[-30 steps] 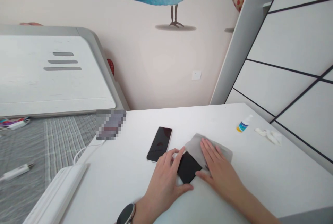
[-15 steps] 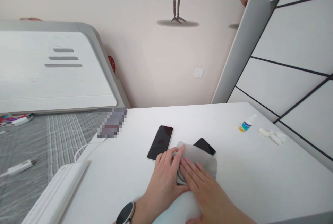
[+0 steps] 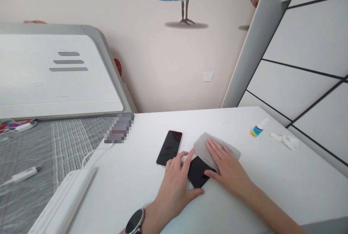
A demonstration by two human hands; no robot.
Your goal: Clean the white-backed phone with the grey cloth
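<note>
A black phone [image 3: 198, 171] lies on the white table [image 3: 272, 176]. My left hand [image 3: 176, 185] grips its near-left edge with thumb and fingers, and a watch shows on that wrist. My right hand [image 3: 227, 167] lies flat, fingers stretched out, pressing a grey cloth [image 3: 202, 147] onto the far end of the phone. The cloth hides the phone's upper part. A second phone [image 3: 169, 147] with a dark screen and a light rim lies just to the left, untouched.
A small spray bottle [image 3: 257, 128] and crumpled white tissue [image 3: 285, 141] lie at the table's right, near the panelled wall. A white cable [image 3: 95, 153] and a white strip [image 3: 62, 201] run along the left edge. A bed with a grey checked cover [image 3: 40, 154] is further left.
My right hand and the cloth have slid away from me, from the near end of the black phone to its far end, uncovering the near part. My left hand has stayed put.
</note>
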